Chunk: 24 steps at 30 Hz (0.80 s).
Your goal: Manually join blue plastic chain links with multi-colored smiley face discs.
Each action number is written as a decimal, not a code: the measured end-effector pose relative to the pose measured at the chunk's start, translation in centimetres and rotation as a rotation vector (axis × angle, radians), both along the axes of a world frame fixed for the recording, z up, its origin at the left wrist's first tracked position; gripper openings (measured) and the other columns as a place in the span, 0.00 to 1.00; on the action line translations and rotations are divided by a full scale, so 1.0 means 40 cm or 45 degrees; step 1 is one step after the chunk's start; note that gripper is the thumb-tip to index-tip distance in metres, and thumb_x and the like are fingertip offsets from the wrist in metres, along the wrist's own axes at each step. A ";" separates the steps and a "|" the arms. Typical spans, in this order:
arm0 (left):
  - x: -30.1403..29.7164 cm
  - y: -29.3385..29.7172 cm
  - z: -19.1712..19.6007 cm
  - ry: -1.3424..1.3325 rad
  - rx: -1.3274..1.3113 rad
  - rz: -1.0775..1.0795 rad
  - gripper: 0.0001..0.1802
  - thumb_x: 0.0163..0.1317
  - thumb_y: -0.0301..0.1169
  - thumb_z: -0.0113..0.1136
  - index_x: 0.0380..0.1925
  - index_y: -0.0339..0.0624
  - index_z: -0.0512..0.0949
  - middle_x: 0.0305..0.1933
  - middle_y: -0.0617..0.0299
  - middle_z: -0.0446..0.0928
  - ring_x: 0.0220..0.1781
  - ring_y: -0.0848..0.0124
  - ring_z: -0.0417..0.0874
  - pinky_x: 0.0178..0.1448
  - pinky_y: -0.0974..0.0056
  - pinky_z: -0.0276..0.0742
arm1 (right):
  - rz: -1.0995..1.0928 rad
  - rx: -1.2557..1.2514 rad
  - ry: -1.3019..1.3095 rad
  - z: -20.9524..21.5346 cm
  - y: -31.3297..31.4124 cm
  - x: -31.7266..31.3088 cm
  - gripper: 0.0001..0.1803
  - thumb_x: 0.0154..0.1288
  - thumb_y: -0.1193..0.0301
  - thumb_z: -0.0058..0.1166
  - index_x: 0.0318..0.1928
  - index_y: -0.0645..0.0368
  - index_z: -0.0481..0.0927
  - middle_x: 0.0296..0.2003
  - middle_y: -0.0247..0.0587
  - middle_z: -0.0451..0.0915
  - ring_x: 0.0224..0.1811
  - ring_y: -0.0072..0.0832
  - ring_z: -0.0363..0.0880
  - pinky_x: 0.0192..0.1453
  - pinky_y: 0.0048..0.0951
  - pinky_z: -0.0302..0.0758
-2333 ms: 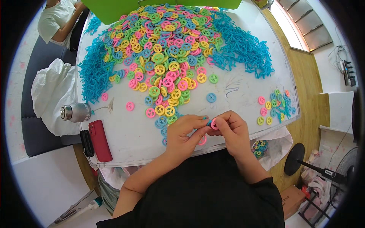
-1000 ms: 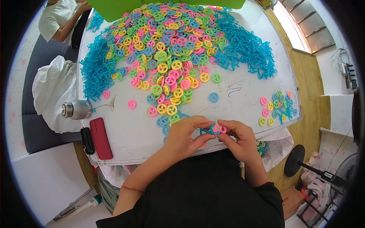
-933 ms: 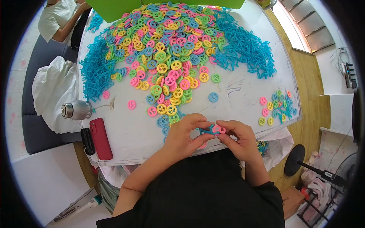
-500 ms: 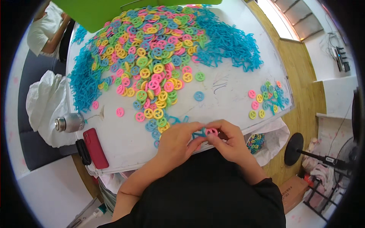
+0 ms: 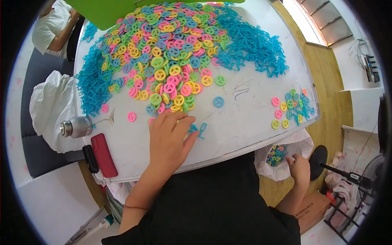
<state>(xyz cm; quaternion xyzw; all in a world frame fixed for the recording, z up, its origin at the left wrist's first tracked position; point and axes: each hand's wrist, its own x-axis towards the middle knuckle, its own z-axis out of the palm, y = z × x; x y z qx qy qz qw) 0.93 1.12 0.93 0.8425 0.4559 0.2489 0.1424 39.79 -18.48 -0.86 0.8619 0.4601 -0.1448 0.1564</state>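
My left hand [image 5: 169,139] is over the table at the near end of a heap of small plastic wheels [image 5: 167,73] in pink, yellow, green and blue. Its fingers reach forward with the thumb apart, covering some of the wheels. Beside the thumb lie loose blue plastic frame pieces [image 5: 202,130]. My right hand [image 5: 300,167] is off the table's right front edge, next to a white bag [image 5: 304,143]. Its fingers are loosely bent and apart, with nothing visible in them. Inside the bag is a mass of mixed coloured pieces [image 5: 277,155].
Blue frame pieces are heaped at the right [image 5: 255,47] and left [image 5: 92,81]. A small group of wheels [image 5: 290,108] lies near the right edge. A metal flask [image 5: 77,127] and a red phone [image 5: 103,155] are at left. Behind stands a green panel [image 5: 102,14]; a person [image 5: 53,30] sits far left.
Both hands were together at the front edge, holding a pink wheel and a blue piece. They have parted: the left went to the wheels, the right out to the bag without the wheel visible.
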 end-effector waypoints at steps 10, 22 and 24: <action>0.049 -0.051 -0.042 0.249 -0.040 -0.112 0.26 0.45 0.36 0.76 0.47 0.44 0.80 0.51 0.61 0.75 0.58 0.58 0.71 0.63 0.49 0.61 | 0.957 1.031 0.961 -0.057 0.342 -0.369 0.16 0.59 0.76 0.60 0.50 0.57 0.83 0.38 0.42 0.80 0.40 0.41 0.80 0.41 0.35 0.78; 0.026 -0.061 -0.050 -0.040 -0.028 -0.143 0.24 0.45 0.31 0.77 0.43 0.44 0.78 0.53 0.57 0.77 0.59 0.54 0.74 0.64 0.50 0.64 | 1.436 1.006 0.968 -0.107 0.428 -0.424 0.11 0.56 0.70 0.56 0.40 0.58 0.81 0.41 0.39 0.76 0.45 0.37 0.78 0.48 0.38 0.75; 0.038 -0.062 -0.039 -0.090 -0.073 -0.130 0.23 0.45 0.30 0.76 0.42 0.44 0.79 0.53 0.57 0.78 0.59 0.55 0.75 0.63 0.51 0.65 | 1.403 1.055 0.945 -0.100 0.421 -0.418 0.11 0.56 0.70 0.55 0.40 0.58 0.80 0.40 0.39 0.76 0.43 0.37 0.79 0.46 0.38 0.76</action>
